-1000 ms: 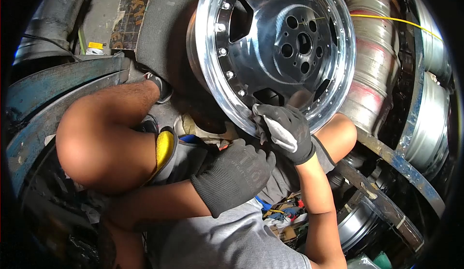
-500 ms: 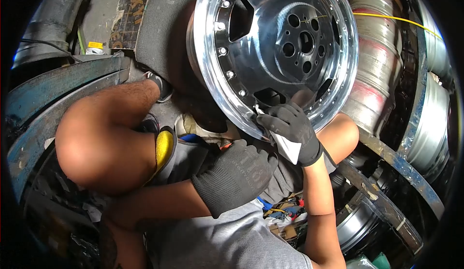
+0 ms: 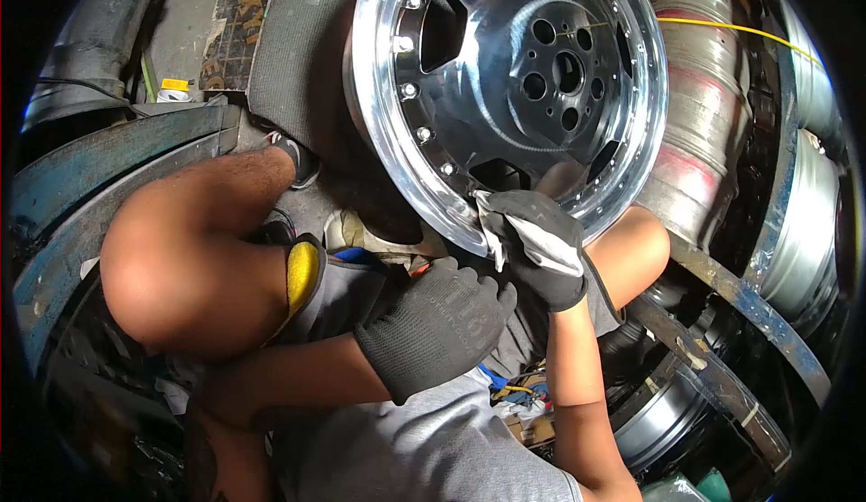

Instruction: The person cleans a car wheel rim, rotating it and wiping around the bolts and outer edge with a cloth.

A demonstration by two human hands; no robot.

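The right hand (image 3: 552,217) has rolled over — grip folded round the cloth (image 3: 550,254), keeping it against the wheel's (image 3: 501,87) near edge — left hand (image 3: 437,326) curled, contents hidden.

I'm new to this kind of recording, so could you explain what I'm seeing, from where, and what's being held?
There's no machine here. A person wears a camera on the head, looking forward and down. The gloved right hand holds some white material, maybe cloth or paper, at the lower edge of a shiny wheel. The gloved left hand is close by, with nothing visible in it. What supports the wheel is hard to see. A grey mat shows beside it, and more wheels are stacked to the right.
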